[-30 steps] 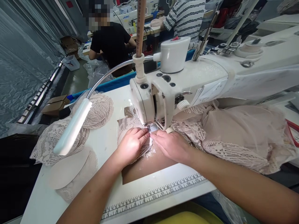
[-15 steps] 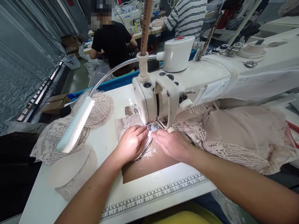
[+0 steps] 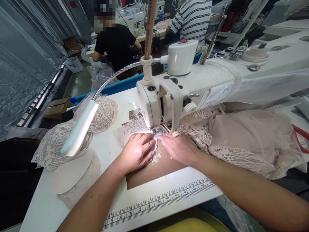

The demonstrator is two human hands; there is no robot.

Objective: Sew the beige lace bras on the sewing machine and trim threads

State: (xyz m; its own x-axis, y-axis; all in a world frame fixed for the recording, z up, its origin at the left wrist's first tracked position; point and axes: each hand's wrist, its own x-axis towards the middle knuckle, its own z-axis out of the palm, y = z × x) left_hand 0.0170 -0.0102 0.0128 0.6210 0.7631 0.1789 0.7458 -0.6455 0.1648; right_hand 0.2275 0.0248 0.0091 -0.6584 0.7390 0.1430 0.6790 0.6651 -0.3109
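A piece of pale pink lace fabric (image 3: 132,128) lies beneath the head of a white sewing machine (image 3: 151,106). My left hand (image 3: 138,150) rests flat on the lace, fingers stretched toward the needle area and slightly apart. A curved edge of the piece shows along its fingertips. On the other side of the presser foot, my right hand (image 3: 177,146) lies low with fingers extended, the tips close to the fabric edge; its thumb is hidden. Under both hands is a brown sheet (image 3: 154,175) with a shiny, clear covering. The needle itself is too small to make out.
Lace cup pieces (image 3: 102,112) are piled at the left under a gooseneck lamp (image 3: 79,129). More beige mesh and lace (image 3: 251,138) is heaped at the right. A printed ruler (image 3: 159,203) runs along the table's front edge. Two people sit at machines beyond.
My left hand has shifted slightly, its fingers now spread further over the lace. The lace piece has turned, with its curved edge farther right. My right hand has barely moved.
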